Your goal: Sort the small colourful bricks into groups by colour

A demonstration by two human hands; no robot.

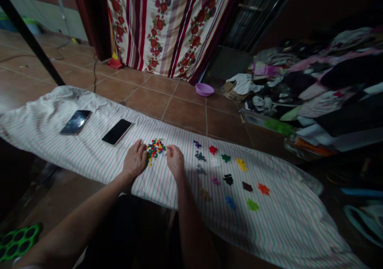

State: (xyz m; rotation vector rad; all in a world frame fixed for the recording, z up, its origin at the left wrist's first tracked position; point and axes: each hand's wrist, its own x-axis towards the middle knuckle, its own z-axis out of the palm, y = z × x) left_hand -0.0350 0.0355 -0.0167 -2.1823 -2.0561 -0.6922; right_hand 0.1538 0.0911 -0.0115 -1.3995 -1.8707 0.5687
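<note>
A mixed pile of small coloured pieces, red, green, yellow, white and blue, lies on a striped cloth. My left hand rests palm down on the cloth with fingers stretched out, its fingertips touching the pile's left edge. At the pile's right edge, my right hand is closed in a pinch; whatever sits between the fingertips is too small to make out. Farther right, little heaps sorted by colour lie in rows, among them a red heap, a yellow heap, a black heap and a lime green heap.
Two dark-screened phones, one phone nearer and another phone farther left, lie on the cloth. Beyond the cloth's far edge, a purple basin stands on the tiled floor. Piled clothes fill the right side. A flowered curtain hangs behind.
</note>
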